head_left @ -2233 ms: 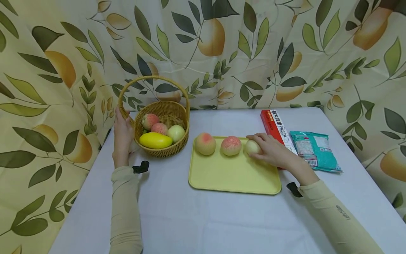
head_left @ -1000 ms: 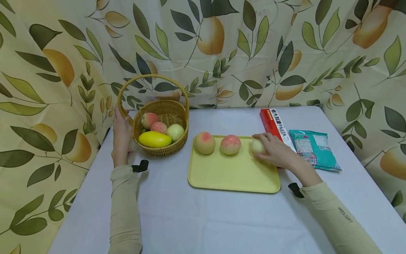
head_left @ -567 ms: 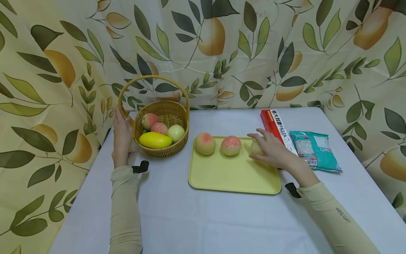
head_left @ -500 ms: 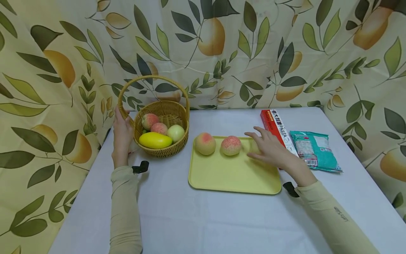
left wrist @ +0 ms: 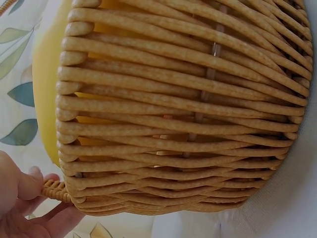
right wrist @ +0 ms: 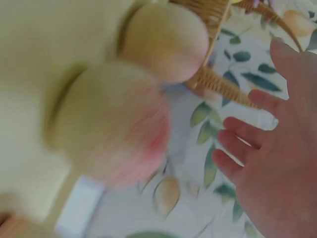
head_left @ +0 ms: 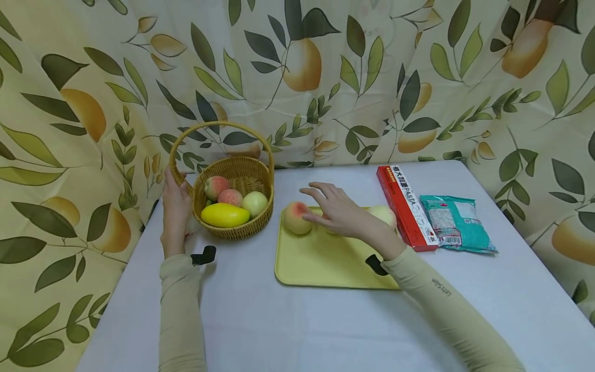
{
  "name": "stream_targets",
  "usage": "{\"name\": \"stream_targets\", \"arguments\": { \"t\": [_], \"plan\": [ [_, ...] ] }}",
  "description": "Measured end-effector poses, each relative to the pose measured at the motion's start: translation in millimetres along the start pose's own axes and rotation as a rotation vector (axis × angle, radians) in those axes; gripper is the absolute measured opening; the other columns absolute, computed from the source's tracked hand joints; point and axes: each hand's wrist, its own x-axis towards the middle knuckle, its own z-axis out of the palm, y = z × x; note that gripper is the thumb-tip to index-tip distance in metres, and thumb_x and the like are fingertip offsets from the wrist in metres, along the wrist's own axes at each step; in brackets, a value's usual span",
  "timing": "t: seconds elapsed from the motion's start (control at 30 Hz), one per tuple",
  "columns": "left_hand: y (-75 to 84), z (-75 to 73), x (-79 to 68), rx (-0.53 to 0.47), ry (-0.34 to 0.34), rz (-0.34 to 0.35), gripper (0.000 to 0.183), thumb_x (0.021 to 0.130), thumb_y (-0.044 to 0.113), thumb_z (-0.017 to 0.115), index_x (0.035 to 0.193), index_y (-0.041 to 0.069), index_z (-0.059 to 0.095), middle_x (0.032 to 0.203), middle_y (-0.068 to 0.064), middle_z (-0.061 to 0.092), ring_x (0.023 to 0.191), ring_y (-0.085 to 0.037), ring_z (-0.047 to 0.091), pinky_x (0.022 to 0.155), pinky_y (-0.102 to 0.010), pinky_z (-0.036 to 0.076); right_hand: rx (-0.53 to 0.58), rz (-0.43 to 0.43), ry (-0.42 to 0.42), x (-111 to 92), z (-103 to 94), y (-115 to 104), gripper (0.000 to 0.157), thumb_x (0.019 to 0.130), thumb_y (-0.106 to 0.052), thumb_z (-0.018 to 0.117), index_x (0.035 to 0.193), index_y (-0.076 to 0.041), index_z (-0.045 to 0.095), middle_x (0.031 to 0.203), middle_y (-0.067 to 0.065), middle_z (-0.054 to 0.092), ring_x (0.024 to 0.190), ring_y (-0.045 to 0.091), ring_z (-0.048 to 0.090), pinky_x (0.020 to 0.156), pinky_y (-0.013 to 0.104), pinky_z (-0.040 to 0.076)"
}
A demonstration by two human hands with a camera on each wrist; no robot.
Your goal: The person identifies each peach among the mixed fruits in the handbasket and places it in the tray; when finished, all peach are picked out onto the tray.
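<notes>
My left hand (head_left: 175, 217) grips the handle of the wicker basket (head_left: 241, 231) at its left side; the left wrist view shows fingers curled round the handle's base. Inside lie two pinkish peaches (head_left: 216, 187), a smooth yellow elongated fruit (head_left: 225, 215) and a pale green round fruit (head_left: 254, 203). My right hand (head_left: 341, 213) hovers over the yellow tray (head_left: 307, 268), fingers spread and holding nothing. Its fingertips overlap a peach (head_left: 295, 218) at the tray's back left; a second peach (right wrist: 119, 124) is mostly hidden behind it in the head view. Another pale green fruit (head_left: 383, 215) sits at the back right.
Right of the tray lie a red and white pasta box (head_left: 409, 206) and a teal snack packet (head_left: 457, 222). The table wears a white cloth (head_left: 260, 320). A fruit-patterned curtain (head_left: 353, 77) hangs behind and at both sides.
My right hand has let go of the pale green fruit at the tray's right and moved left over the peaches. The left hand keeps its grip on the basket handle.
</notes>
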Motion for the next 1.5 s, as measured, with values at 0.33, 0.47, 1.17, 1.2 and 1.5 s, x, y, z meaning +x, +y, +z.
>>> {"name": "stream_targets", "arguments": {
  "t": [0.33,0.47,1.17,1.2,1.5],
  "plan": [
    [-17.1,-8.6,-8.4,-0.002,0.025,-0.041,0.06,0.108,0.003,0.037,0.161,0.019,0.015,0.148,-0.023,0.049,0.134,-0.046,0.051,0.114,-0.061,0.04,0.125,-0.114,-0.212,98.9,26.8,-50.0,0.06,0.106,-0.049,0.049,0.156,-0.015,0.04,0.151,0.013,0.051,0.127,0.027,0.056,0.115,0.047,0.044],
    [-27.0,-10.5,-17.0,-0.01,0.03,-0.083,0.06,0.108,0.003,0.037,0.162,0.019,0.014,0.149,-0.022,0.048,0.135,-0.045,0.05,0.115,-0.061,0.04,0.137,-0.133,-0.29,132.3,45.1,-67.2,0.058,0.107,-0.047,0.048,0.157,-0.02,0.038,0.154,0.013,0.048,0.134,0.029,0.053,0.116,0.047,0.044],
    [-20.9,-5.2,-4.9,-0.004,0.011,-0.042,0.059,0.108,0.001,0.039,0.16,0.016,0.017,0.148,-0.021,0.049,0.133,-0.045,0.052,0.112,-0.061,0.045,0.093,0.152,-0.595,250.7,79.5,-115.2,0.079,0.102,-0.066,0.041,0.166,-0.036,0.005,0.175,0.007,0.004,0.162,0.031,0.014,0.13,0.054,0.021],
    [-20.0,-3.9,-4.2,-0.004,0.009,-0.035,0.059,0.108,0.001,0.039,0.16,0.015,0.017,0.147,-0.021,0.049,0.133,-0.045,0.053,0.111,-0.061,0.045,0.092,0.174,-0.616,252.8,79.6,-115.6,0.078,0.102,-0.065,0.041,0.165,-0.038,0.003,0.176,0.005,0.002,0.162,0.029,0.012,0.13,0.054,0.021],
    [-9.1,1.5,3.1,0.002,-0.008,-0.035,0.059,0.108,0.003,0.04,0.161,0.016,0.017,0.149,-0.023,0.051,0.134,-0.046,0.052,0.112,-0.06,0.045,0.031,0.235,-0.628,265.5,76.8,-115.7,0.069,0.107,-0.047,0.045,0.164,-0.042,0.005,0.176,0.004,0.0,0.162,0.029,0.012,0.128,0.057,0.025]
  ]
}}
